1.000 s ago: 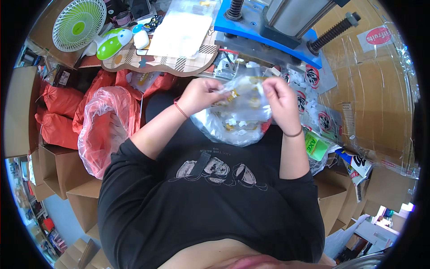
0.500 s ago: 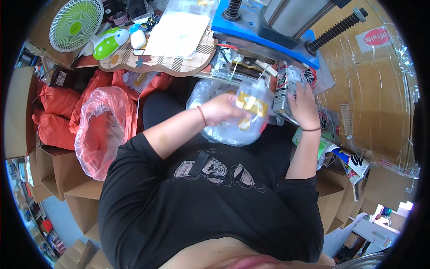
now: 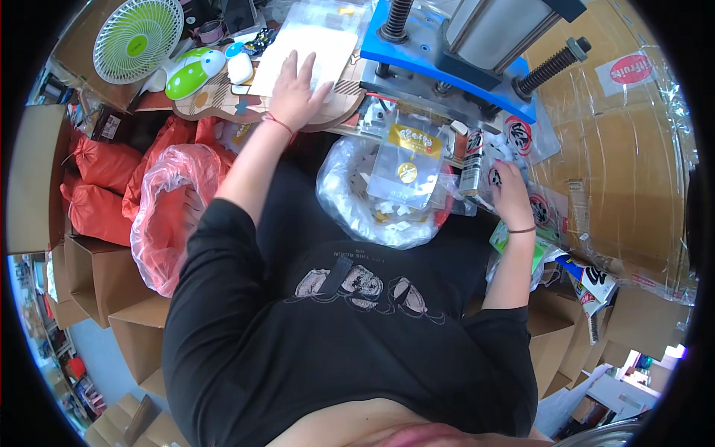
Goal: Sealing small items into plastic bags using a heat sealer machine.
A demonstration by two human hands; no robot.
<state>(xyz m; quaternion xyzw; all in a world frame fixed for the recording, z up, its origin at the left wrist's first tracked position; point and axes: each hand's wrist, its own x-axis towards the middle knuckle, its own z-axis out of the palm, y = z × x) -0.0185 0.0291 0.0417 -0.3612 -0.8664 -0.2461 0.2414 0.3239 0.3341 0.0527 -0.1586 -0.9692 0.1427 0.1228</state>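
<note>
Hands (image 3: 298, 93) apart, pouch (image 3: 408, 165) between.

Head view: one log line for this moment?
left hand: flat on clear packet stack | right hand: at packets by press | lap: clear bag

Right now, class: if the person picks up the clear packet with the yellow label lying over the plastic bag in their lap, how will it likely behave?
The clear packet is thin, see-through film, so it probably flops and bends. It looks flat and nearly empty, so it is likely light. Its glossy surface may slide off the plastic bag under it.
</note>
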